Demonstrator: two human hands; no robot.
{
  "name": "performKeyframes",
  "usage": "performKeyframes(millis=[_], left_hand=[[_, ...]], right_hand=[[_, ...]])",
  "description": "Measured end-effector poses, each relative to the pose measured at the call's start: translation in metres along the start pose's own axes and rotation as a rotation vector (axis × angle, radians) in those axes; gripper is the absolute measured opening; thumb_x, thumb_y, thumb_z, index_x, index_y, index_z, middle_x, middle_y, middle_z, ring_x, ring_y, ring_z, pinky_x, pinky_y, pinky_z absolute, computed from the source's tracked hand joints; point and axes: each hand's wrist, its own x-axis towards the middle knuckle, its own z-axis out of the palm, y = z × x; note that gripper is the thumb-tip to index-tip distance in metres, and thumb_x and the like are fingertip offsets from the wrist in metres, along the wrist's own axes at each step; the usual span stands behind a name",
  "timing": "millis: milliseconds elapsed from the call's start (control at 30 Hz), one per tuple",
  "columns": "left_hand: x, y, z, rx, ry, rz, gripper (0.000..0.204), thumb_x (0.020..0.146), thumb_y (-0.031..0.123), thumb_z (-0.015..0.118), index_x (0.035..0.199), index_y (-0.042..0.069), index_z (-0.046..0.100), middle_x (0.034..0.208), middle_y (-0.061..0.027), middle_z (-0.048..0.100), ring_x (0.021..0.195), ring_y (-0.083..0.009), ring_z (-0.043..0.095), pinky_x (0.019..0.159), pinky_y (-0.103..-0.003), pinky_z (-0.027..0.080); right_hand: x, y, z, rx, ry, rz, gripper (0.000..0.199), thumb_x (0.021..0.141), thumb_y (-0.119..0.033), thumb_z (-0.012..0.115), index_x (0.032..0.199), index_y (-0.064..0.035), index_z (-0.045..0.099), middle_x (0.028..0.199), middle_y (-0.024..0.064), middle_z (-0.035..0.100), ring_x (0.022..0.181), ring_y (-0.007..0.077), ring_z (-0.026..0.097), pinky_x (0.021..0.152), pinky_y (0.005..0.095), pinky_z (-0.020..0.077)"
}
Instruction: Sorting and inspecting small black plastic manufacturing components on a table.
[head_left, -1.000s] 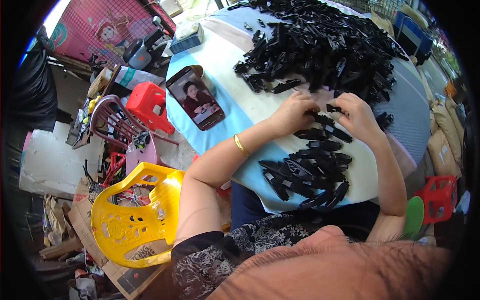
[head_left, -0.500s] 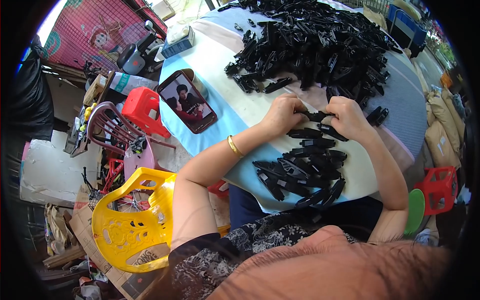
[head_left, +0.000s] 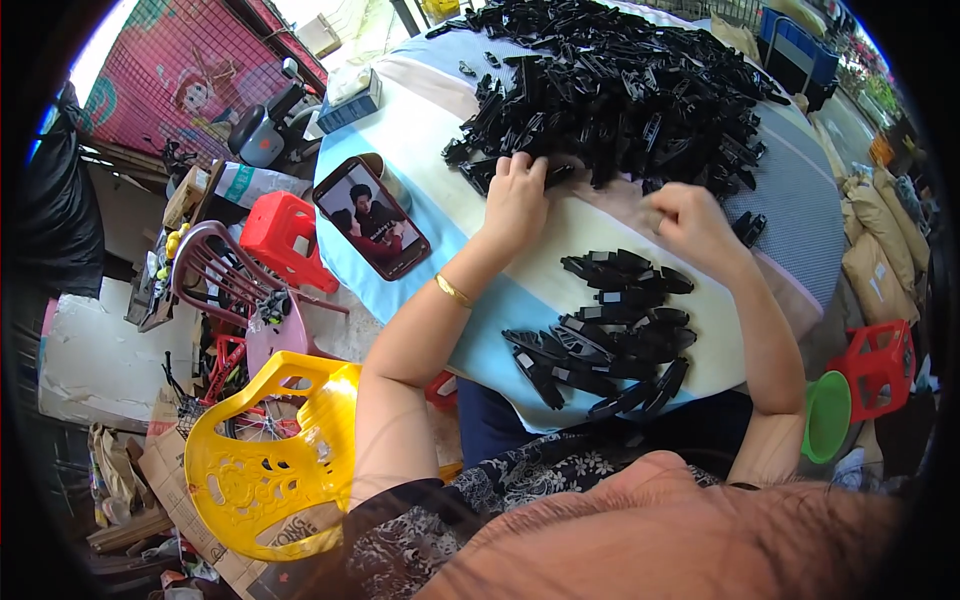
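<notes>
A large heap of small black plastic pieces [head_left: 620, 100] covers the far part of the cloth-covered round table [head_left: 440, 100]. My left hand [head_left: 517, 200] reaches over the near left edge of that heap, fingers stretched and slightly apart; its tips meet the black pieces there. Off to the right, my right hand [head_left: 690, 225] hovers over the cloth just short of the heap. Its fingers are curled together, and whatever they hold, if anything, is hidden. Between my forearms, closer to my body, lies a smaller group of elongated black pieces [head_left: 610, 330], laid roughly in rows.
A phone [head_left: 372, 218] playing a video leans on a round container at the table's left. Behind it stands a blue box [head_left: 350, 105]. Left of me are a yellow plastic chair [head_left: 270, 460] and a red stool [head_left: 285, 240]; another red stool [head_left: 875, 370] is at right.
Both hands were together over a black piece above the smaller group. They have parted: the left moved up and left to the heap, the right slightly right. A piece now lies atop the group.
</notes>
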Motion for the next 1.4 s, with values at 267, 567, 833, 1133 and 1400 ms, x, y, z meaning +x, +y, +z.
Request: performKeyframes(millis=[267,567,833,1133,1400], left_hand=[[-0.011,0.033,-0.004,-0.266,-0.154,0.165,0.038,0.066,-0.003,0.058,0.103,0.005,0.056,0.1,-0.0146,0.054,0.101,-0.0342,0.05,0.089,-0.04,0.044],[-0.021,0.045,-0.013,-0.408,-0.275,0.262,0.035,0.068,0.002,0.065,0.103,0.006,0.063,0.1,-0.0123,0.052,0.099,-0.032,0.049,0.089,-0.038,0.044],[-0.026,0.049,-0.01,-0.337,-0.261,0.261,0.031,0.067,0.001,0.064,0.098,0.005,0.061,0.098,-0.0111,0.056,0.1,-0.0314,0.05,0.089,-0.039,0.045],[-0.024,0.045,-0.01,-0.349,-0.318,0.235,0.032,0.066,0.0,0.061,0.097,0.005,0.059,0.098,-0.012,0.059,0.102,-0.0319,0.052,0.091,-0.038,0.044],[-0.025,0.046,-0.011,-0.406,-0.283,0.243,0.03,0.067,0.0,0.061,0.096,0.005,0.061,0.101,-0.0118,0.059,0.102,-0.0325,0.051,0.091,-0.038,0.044]], right_hand=[[0.067,-0.007,0.006,-0.377,0.179,-0.215,0.021,0.075,-0.012,0.067,0.095,-0.0056,0.066,0.093,0.0076,0.06,0.091,0.0269,0.056,0.078,0.0374,0.0494],[0.168,0.017,0.029,-0.692,0.426,-0.247,0.043,0.077,-0.026,0.07,0.116,-0.0111,0.06,0.118,0.0083,0.059,0.108,0.0263,0.054,0.082,0.0411,0.0485],[0.165,-0.03,0.075,-0.51,0.218,-0.685,0.046,0.074,-0.023,0.071,0.117,-0.0135,0.059,0.126,0.0048,0.054,0.12,0.0239,0.046,0.097,0.0415,0.0384],[0.142,0.021,0.06,-0.744,0.05,-0.645,0.024,0.068,-0.017,0.066,0.09,-0.0084,0.062,0.096,0.0036,0.063,0.113,0.0209,0.051,0.096,0.0392,0.0385],[0.088,0.052,-0.015,-0.791,0.148,-0.532,0.02,0.072,-0.011,0.065,0.092,-0.0078,0.063,0.095,0.0032,0.061,0.108,0.0224,0.051,0.088,0.0368,0.0423]])
